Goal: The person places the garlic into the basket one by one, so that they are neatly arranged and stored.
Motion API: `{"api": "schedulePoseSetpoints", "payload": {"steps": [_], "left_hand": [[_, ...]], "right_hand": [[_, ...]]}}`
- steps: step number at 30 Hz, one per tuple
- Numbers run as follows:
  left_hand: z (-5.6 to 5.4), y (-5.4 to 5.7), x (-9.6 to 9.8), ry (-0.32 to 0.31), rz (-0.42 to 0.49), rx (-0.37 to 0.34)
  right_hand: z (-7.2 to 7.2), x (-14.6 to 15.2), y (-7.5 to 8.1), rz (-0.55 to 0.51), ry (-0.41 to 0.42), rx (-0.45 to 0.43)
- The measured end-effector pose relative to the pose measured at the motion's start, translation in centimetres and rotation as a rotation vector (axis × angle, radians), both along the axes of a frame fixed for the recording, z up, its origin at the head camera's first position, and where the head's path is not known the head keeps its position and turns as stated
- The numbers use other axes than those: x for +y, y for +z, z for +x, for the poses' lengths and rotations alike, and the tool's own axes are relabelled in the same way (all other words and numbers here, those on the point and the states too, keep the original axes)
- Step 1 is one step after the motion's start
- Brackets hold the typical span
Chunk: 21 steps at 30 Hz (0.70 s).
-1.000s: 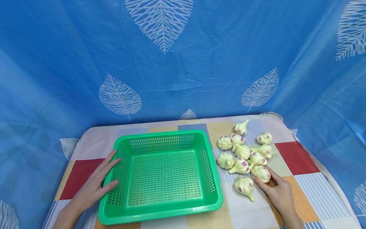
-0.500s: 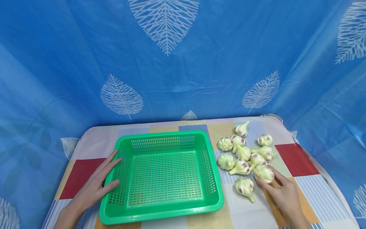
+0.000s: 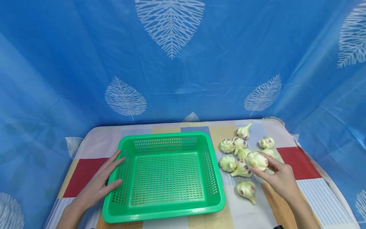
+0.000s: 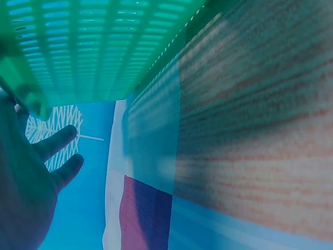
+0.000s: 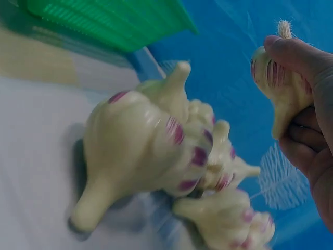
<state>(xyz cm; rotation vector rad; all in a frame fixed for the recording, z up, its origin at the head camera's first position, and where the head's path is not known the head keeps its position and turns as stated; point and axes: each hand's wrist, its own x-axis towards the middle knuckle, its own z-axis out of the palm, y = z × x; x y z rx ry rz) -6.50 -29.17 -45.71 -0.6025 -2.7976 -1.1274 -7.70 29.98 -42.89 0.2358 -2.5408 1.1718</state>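
My right hand (image 3: 281,179) holds a garlic bulb (image 3: 255,161) between thumb and fingers, lifted above the other bulbs. In the right wrist view this held bulb (image 5: 281,78) has its root tuft up and its stem down. Several more pale, purple-marked garlic bulbs (image 3: 227,164) lie below and left of that hand, partly hidden by it. A green perforated plastic basket (image 3: 167,181) stands left of them with nothing in it. On the basket's left rim rests my left hand (image 3: 98,186), its fingers fairly straight; the left wrist view shows the basket's side (image 4: 93,57) close by.
A patchwork-patterned cloth (image 3: 206,221) covers the table. Blue curtains (image 3: 183,79) with white leaf prints hang behind and at both sides. One garlic bulb (image 3: 246,190) lies apart in front; another bulb (image 3: 243,131) lies at the back.
My right hand has picked up the garlic bulb from the front of the heap and raised it up and slightly left. My left hand stays on the basket.
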Motion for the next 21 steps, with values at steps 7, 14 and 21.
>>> {"api": "schedulePoseSetpoints", "payload": {"steps": [7, 14, 21], "left_hand": [[-0.1, 0.0, 0.1, -0.008, 0.033, -0.010], [-0.1, -0.1, 0.1, -0.012, 0.041, 0.000], [-0.1, -0.5, 0.0, -0.009, 0.037, 0.009]], "right_hand": [[-1.3, -1.7, 2.5, 0.040, 0.099, -0.079], [-3.3, -3.8, 4.4, 0.026, 0.221, -0.035], [-5.3, -5.8, 6.1, 0.033, 0.340, -0.048]]}}
